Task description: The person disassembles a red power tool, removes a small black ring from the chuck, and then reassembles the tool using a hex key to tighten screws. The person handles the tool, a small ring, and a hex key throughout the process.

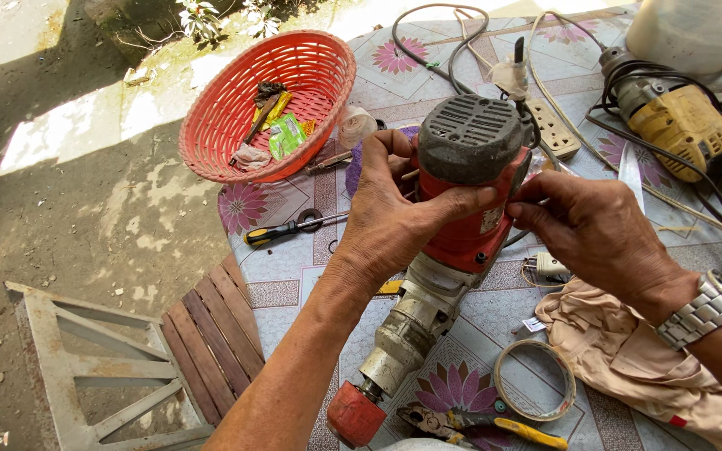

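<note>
My left hand grips a red power tool around its red body, thumb and fingers wrapped near the grey vented cap. The tool slopes down toward me over the flower-patterned table, ending in a worn metal neck and a red nose. My right hand, with a metal watch on the wrist, touches the tool's right side with its fingertips at a small label; whether it pinches anything there is hidden.
A red plastic basket with small items sits at the table's far left. A yellow drill with black cord, a white power strip, screwdriver, tape roll, yellow-handled pliers and beige cloth lie around. A wooden bench stands left.
</note>
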